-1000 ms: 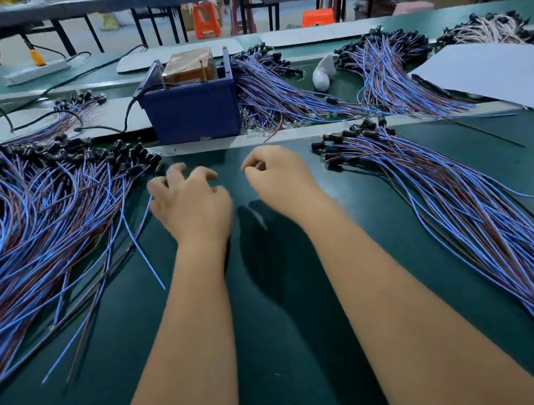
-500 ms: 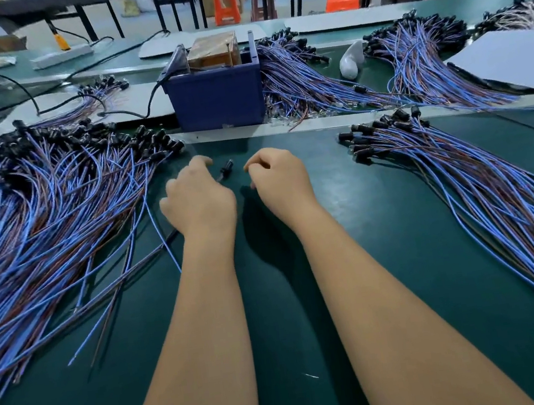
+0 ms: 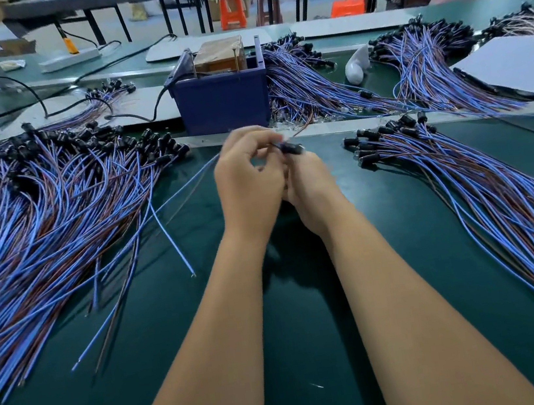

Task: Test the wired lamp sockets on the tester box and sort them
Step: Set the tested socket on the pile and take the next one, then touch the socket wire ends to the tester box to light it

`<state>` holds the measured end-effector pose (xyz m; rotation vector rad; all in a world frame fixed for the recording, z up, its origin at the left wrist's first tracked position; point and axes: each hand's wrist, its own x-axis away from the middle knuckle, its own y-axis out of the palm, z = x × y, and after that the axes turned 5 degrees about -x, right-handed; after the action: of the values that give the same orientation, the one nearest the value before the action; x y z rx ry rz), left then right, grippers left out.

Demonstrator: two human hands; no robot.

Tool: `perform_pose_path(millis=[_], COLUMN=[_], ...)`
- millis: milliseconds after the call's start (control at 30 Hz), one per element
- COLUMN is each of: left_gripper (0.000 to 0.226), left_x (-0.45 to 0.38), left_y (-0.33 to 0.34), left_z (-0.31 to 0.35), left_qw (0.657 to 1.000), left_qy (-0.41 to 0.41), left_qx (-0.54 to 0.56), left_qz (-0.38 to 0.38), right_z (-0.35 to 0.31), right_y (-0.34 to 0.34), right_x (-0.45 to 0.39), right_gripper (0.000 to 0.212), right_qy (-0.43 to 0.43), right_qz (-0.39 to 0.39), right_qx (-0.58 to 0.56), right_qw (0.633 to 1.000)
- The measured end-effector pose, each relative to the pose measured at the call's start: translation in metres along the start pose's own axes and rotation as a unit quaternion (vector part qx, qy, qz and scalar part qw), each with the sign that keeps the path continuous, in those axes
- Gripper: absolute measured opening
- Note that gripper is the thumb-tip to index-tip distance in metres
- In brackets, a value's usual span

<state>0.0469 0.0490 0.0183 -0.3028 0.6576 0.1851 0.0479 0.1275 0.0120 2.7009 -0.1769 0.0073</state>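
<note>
Both hands meet at the table's middle, just in front of the blue tester box [image 3: 223, 105]. My left hand [image 3: 248, 177] pinches a black lamp socket [image 3: 290, 147] whose blue and brown wires trail off to the left. My right hand [image 3: 309, 182] curls under the socket from the right; its fingertips are hidden behind the left hand. A large pile of wired sockets [image 3: 54, 211] covers the left side of the table. A smaller fanned bundle [image 3: 455, 182] lies to the right.
The green table [image 3: 292, 319] stretches toward me. Behind the tester box lie more wire bundles [image 3: 311, 86], a white bulb-like part [image 3: 356, 68] and a white sheet [image 3: 520, 63]. A black power cord [image 3: 140, 117] runs left from the box. A power strip [image 3: 69, 60] sits at the back left.
Both hands have drawn together and lifted a single socket from the table in front of the box. Its wires now trail left over the table.
</note>
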Motion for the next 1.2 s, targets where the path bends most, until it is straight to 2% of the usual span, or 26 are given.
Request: perform_pose_path(millis=[100,200,300,400,467,533,633,700,767,900,1067,1200], left_gripper=[0.036,0.032,0.029,0.029,0.024,0.022,0.021,0.028,0.025,0.025,0.012,0.011], left_x=[0.008,0.010,0.011,0.008,0.004,0.000,-0.006,-0.011,-0.014,-0.009,-0.009,-0.010], left_y=[0.007,0.007,0.005,0.001,-0.004,-0.008,-0.008,-0.006,-0.006,-0.005,-0.005,-0.004], left_z=[0.011,0.017,0.020,0.017,0.012,0.005,-0.008,-0.018,-0.024,-0.025,-0.027,-0.026], left_qw=[0.994,0.971,0.934,0.889,0.869,0.882,0.918,0.919,0.914,0.928,0.936,0.942], left_qy=[-0.029,-0.094,-0.149,-0.181,-0.206,-0.249,-0.317,-0.362,-0.375,-0.313,-0.310,-0.307], left_qx=[0.071,0.154,0.197,0.137,0.127,0.159,0.157,0.130,0.136,0.190,0.159,0.125], left_qz=[-0.079,-0.158,-0.257,-0.398,-0.432,-0.367,-0.180,-0.091,-0.076,-0.065,-0.048,-0.055], right_z=[-0.008,-0.013,-0.014,-0.014,-0.012,-0.012,-0.011,-0.012,-0.010,-0.005,-0.003,0.002], right_y=[-0.011,-0.018,-0.019,-0.022,-0.024,-0.024,-0.022,-0.019,-0.016,-0.011,-0.009,-0.007], right_x=[0.001,0.002,0.000,-0.003,-0.005,-0.004,-0.003,-0.001,0.001,0.003,0.003,0.001], right_gripper=[0.045,0.040,0.027,0.024,0.022,0.018,0.015,0.013,0.011,0.012,0.015,0.017], right_qy=[0.042,0.076,0.042,-0.003,-0.024,-0.037,-0.050,-0.054,-0.055,-0.049,-0.054,-0.085], right_qz=[-0.028,-0.024,0.047,0.094,0.081,0.050,0.007,-0.006,-0.013,-0.015,0.010,0.051], right_qx=[-0.144,-0.138,-0.115,-0.108,-0.104,-0.114,-0.115,-0.073,-0.010,0.098,0.141,0.211], right_qw=[0.988,0.987,0.991,0.990,0.991,0.992,0.992,0.996,0.998,0.994,0.988,0.972])
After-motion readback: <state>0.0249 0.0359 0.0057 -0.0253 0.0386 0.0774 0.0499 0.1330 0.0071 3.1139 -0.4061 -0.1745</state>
